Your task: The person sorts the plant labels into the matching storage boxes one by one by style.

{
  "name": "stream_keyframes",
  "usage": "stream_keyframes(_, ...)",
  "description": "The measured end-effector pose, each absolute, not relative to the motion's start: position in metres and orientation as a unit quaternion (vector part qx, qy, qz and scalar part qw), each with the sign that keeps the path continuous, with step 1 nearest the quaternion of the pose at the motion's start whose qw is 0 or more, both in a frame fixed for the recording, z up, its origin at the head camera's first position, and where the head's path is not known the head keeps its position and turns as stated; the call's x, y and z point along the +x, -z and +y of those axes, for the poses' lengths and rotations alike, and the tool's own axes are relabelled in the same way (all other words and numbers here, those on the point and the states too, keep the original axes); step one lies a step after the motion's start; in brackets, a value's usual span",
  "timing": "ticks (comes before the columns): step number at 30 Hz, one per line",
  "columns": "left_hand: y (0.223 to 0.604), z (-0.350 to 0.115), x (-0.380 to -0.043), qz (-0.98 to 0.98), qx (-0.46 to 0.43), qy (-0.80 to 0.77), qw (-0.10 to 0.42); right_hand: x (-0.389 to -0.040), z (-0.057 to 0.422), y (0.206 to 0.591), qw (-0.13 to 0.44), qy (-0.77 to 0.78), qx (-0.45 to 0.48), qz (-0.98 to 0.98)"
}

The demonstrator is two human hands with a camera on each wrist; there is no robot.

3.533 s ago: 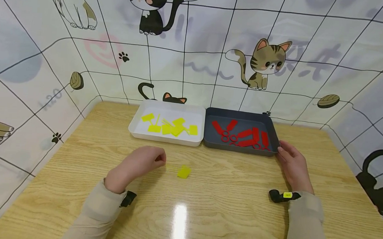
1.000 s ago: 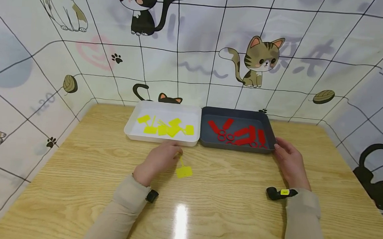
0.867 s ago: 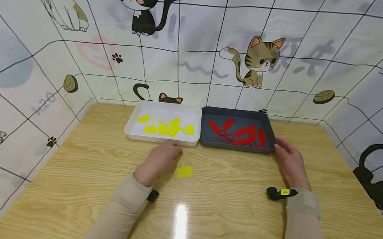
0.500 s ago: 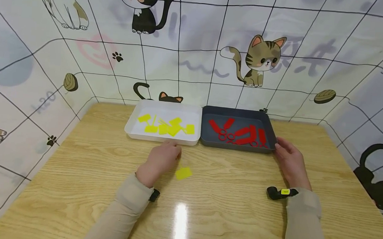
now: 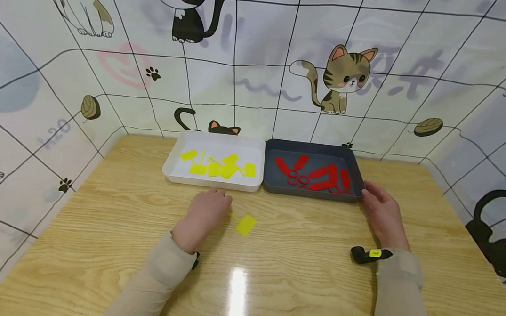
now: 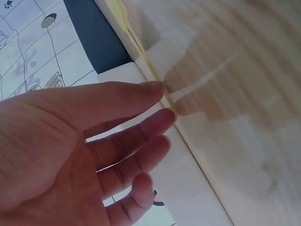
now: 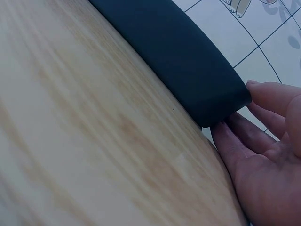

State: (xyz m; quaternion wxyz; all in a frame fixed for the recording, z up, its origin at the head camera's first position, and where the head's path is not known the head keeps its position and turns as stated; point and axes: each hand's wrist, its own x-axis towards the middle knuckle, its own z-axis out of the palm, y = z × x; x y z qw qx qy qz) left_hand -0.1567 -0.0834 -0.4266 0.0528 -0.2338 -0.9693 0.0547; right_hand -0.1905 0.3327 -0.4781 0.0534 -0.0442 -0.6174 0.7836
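My left hand [image 5: 206, 212] pinches the thin stem of a yellow plastic tag [image 5: 246, 225] between thumb and forefinger, just in front of the white tray [image 5: 211, 181]. In the left wrist view the stem [image 6: 151, 66] runs past the thumb tip, and the tag's flat end is cut off at the top. Several yellow tags [image 5: 228, 170] lie in that tray. My right hand [image 5: 385, 214] rests its fingers against the outer right corner of the dark grey tray [image 5: 310, 194]. In the right wrist view its fingertips touch the corner of the tray wall [image 7: 202, 70].
Several red tags [image 5: 319, 173] with ring ends lie in the dark grey tray. Both trays stand side by side on a wooden table [image 5: 290, 273]. A cat-patterned backdrop [image 5: 262, 50] rises behind and at both sides.
My left hand first moved right and forward towards the white tray, then shifted slightly back left. The pinched tag has turned, its flat end now to the hand's right. My right hand stays put.
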Motion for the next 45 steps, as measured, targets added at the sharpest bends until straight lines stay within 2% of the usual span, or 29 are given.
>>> stream_keyframes(8,0.426,-0.086,-0.154,-0.969,-0.228,-0.088,0.046,-0.191,0.330,0.478,0.053,-0.773,-0.050,-0.630)
stream_keyframes(20,0.422,-0.100,-0.150,-0.975,-0.212,-0.061,0.003,-0.190,0.329,0.476,0.051,-0.772,-0.052,-0.631)
stream_keyframes(33,0.424,-0.095,-0.147,-0.967,-0.222,-0.100,0.068,-0.192,0.327,0.474,0.051,-0.759,-0.053,-0.647)
stream_keyframes(45,0.421,-0.093,-0.142,-0.974,-0.213,-0.070,0.013,-0.189,0.330,0.478,0.053,-0.760,-0.061,-0.645)
